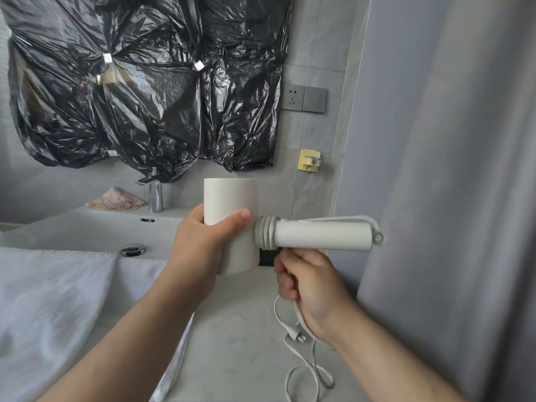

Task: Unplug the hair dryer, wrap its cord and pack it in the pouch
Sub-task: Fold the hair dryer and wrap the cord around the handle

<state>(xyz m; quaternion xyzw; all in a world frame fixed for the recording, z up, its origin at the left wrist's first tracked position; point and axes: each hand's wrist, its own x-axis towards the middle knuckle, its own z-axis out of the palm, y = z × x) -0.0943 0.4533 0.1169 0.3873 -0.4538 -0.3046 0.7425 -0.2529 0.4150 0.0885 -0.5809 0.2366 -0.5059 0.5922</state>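
From the head view, the person is standing at the bathroom counter (246, 329) and holding the hair dryer (232, 198) out in front of them. The left hand (203, 245) is gripping the white barrel, fingers behind it and thumb across the front. The handle (322, 235) is pointing off to the right, level.

The cord (264, 237) is sitting in a few tight turns round the base of the handle, right beside the barrel. The right hand (307, 282) is just under the handle, curled round the slack and feeding it. Below that fist the rest of the cord is trailing down toward the counter in a loose loop, with the plug (295, 335) hanging free near the wrist.

The wall socket (293, 97) is showing nothing plugged into it, so I am taking the unplugging as done. The wrapping is looking partly done: some turns are on and a fair length is waiting to be wound and the plug tucked in. I am not seeing any pouch from here, so packing looks like it is yet to come.

Around them a towel (43, 300) is lying over the front of the sink (87, 227), black plastic sheeting (130, 82) is hanging on the wall, and a grey curtain (449, 169) is hanging on the right.
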